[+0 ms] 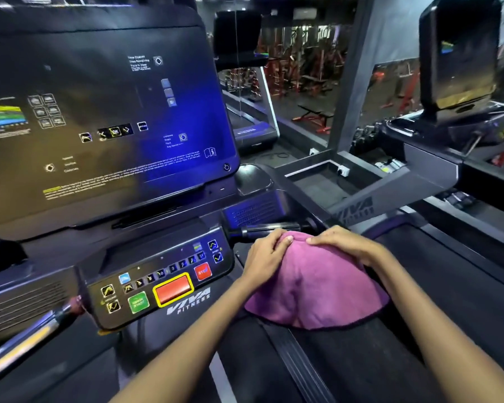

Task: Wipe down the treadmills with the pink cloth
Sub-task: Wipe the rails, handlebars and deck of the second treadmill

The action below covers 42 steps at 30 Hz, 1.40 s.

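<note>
Gripping the pink cloth (314, 283) with curled fingers, both hands work beside the "VIVA FITNESS" panel (157, 283).

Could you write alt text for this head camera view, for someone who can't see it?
Both hands, left and right, hold a pink terry cloth draped over a dark treadmill handlebar, beside a black button panel with a red stop button.

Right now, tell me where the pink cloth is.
In the head view, the pink cloth sits lower centre-right, draped over the treadmill's right handrail beside the control panel, under the left hand and right hand.
</note>
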Available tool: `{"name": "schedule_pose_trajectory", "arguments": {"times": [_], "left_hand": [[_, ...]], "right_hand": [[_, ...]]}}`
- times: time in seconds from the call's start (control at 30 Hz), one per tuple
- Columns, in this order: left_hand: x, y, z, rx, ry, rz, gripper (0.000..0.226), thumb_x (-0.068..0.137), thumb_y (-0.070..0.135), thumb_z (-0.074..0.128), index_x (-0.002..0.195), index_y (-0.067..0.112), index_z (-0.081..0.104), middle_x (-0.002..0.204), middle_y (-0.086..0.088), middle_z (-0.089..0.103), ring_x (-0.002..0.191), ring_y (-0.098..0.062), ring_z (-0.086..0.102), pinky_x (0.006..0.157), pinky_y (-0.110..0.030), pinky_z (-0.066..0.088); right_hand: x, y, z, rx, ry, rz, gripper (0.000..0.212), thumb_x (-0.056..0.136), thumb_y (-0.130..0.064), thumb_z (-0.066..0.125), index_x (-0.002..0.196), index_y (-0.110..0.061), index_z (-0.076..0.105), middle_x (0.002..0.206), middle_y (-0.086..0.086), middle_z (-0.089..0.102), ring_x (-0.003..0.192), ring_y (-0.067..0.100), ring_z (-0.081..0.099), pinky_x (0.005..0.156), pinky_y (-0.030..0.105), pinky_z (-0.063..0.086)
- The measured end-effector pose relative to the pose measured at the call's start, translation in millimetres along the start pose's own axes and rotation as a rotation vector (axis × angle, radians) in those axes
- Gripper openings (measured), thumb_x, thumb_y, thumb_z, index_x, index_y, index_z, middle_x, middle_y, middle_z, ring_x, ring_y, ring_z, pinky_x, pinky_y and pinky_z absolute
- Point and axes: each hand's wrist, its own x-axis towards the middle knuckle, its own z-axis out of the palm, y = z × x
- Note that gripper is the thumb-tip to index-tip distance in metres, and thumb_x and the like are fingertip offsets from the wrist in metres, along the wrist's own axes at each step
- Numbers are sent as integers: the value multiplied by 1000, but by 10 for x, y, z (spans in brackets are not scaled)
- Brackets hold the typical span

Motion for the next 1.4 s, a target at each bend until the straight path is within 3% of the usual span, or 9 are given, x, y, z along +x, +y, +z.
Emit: {"name": "schedule_pose_trajectory", "arguments": {"times": [0.13, 0.33, 0.5, 0.67, 0.77, 0.87, 1.03, 1.3, 1.4], "left_hand": [[297, -43, -36, -224, -32, -62, 24, 87, 35, 51, 93, 19, 68, 82, 1, 65, 77, -8, 52, 74, -27, 40], [550, -77, -69, -583, -162, -167, 16, 88, 23, 58, 97, 19, 71, 108, -4, 68, 104, -16, 60, 97, -25, 42], [836, -19, 16, -740, -80, -235, 14, 83, 24, 61, 85, 15, 71, 96, -11, 70, 92, -19, 60, 92, -35, 45], [1188, 27, -10, -709, 49, -254, 15, 93, 15, 54, 91, 20, 68, 93, 2, 66, 90, -13, 55, 94, -33, 42], [1395, -53, -40, -694, 50, -302, 22, 90, 30, 60, 110, 21, 65, 114, 0, 62, 94, -9, 60, 94, -31, 39], [1492, -134, -22, -571, 19, -322, 40, 79, 49, 64, 115, 33, 62, 129, -2, 56, 119, -16, 54, 106, -37, 39], [1669, -142, 14, -597, 220, -390, 25, 92, 10, 54, 115, 15, 61, 108, 1, 62, 95, -10, 56, 89, -23, 44], [2138, -427, 95, -441, 609, -657, 21, 85, 9, 63, 98, 13, 47, 97, -4, 54, 88, -18, 50, 86, -30, 43], [2230, -512, 100, -372, 592, -730, 19, 84, 10, 62, 100, 11, 52, 103, -6, 56, 91, -20, 52, 86, -29, 42]], "right_hand": [[249, -165, -50, 66, -77, 10, 23, 86, -35, 62, 77, -17, 74, 71, -1, 72, 68, 12, 65, 68, 23, 49], [617, 139, 175, 721, -237, 39, 31, 92, -27, 50, 116, -11, 63, 114, 8, 63, 103, 18, 57, 101, 30, 39], [813, 79, 59, 584, -20, -122, 13, 93, -12, 50, 95, -16, 63, 70, -14, 63, 64, 2, 51, 58, 13, 39], [1060, -209, -327, 593, 214, -208, 15, 93, -20, 54, 79, -15, 58, 74, 0, 58, 66, 9, 50, 57, 14, 40], [1195, -291, -521, 252, 133, -209, 21, 86, -37, 63, 89, -16, 65, 82, -3, 62, 74, 9, 53, 70, 22, 40], [1353, -366, -625, 14, 65, -208, 19, 82, -22, 71, 96, -12, 64, 81, 0, 62, 69, 8, 54, 66, 21, 43], [1733, -511, -793, -30, 26, -248, 10, 85, -8, 64, 93, -12, 60, 76, -7, 55, 68, 3, 47, 58, 10, 40], [2690, -740, -649, -550, -87, -428, 23, 79, 3, 52, 73, -19, 50, 67, -2, 50, 67, 15, 44, 64, 26, 36], [2979, -767, -496, -749, 7, -429, 18, 82, -4, 48, 79, -19, 59, 91, 10, 60, 86, 25, 55, 77, 32, 44]]}}
